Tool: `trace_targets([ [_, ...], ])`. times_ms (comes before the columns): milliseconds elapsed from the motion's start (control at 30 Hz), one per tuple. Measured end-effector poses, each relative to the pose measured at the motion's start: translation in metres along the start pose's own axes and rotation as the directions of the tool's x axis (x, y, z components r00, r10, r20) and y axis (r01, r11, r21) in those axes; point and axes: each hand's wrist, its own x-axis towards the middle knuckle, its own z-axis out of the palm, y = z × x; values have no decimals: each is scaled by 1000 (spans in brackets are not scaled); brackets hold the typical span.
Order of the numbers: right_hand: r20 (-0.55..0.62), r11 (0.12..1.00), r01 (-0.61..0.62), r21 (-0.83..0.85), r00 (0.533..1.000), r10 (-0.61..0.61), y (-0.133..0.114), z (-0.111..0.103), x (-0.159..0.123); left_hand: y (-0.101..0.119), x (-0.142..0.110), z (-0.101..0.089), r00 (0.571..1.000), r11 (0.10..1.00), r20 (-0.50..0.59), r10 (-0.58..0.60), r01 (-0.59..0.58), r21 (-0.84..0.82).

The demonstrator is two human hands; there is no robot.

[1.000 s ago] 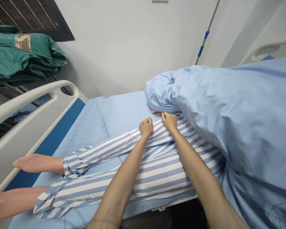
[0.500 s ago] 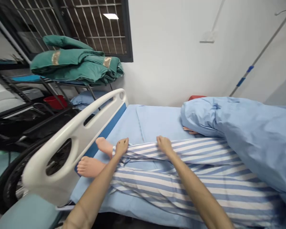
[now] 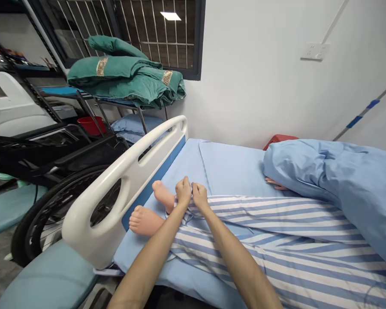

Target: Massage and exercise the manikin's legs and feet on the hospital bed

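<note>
Curled right hand [image 3: 200,195] is joining curled left hand [image 3: 183,191], centring work above blue-and-white-striped cloth trousers [image 3: 260,210] near blue-sheeted bed's [image 3: 231,167] foot edge. Grip is unclear.

- There's the left hand [image 3: 183,191], bare, compact, neatly rounded at the knuckles!
- And the right hand [image 3: 199,195], a fine match, bare and just as slight!
- Left forearm [image 3: 154,257]: bare again, long, smooth, slender all the way!
- Right forearm [image 3: 234,257]: bare too, broader low down, tapering to a narrow wrist [image 3: 206,209]!
</note>
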Motion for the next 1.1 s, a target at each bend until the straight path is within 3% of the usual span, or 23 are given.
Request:
trace_targets([
  [100, -15, 999, 33, -42, 999, -33, 6, -19, 1, -4, -20, 21, 995, 990, 93, 39, -51, 132],
  [200, 31, 993, 9, -116, 1000, -6, 15, -40, 0, 1, -29, 37, 995, 977, 96, 37, -56, 206],
  [300, -46, 993, 22, -113, 999, -28, 26, -63, 0, 11, -29, 51, 983, 972, 185, -1, -43, 233],
  [467, -80, 991, -34, -129, 997, 23, 37, -102, 12, 27, -39, 79, 960, 992, 275, 54, -84, 97],
  [567, -192, 995, -65, -78, 980, 49, 43, -122, 17, 35, -53, 97, 952, 990, 301, 48, -86, 114],
  [667, -155, 994, -89, -66, 985, 78, 49, -139, 15, 41, -66, 114, 956, 992, 275, 101, -118, 47],
  [800, -244, 998, -48, -28, 969, 40, 54, -162, 9, 51, -79, 135, 951, 988, 290, 105, -134, 82],
  [967, -158, 995, -53, -82, 987, 40, 62, -190, -3, 64, -98, 160, 930, 990, 345, 129, -140, 7],
  [1100, -210, 981, -14, -191, 977, -27, 68, -220, -5, 70, -115, 181, 896, 982, 416, 154, -185, 35],
])
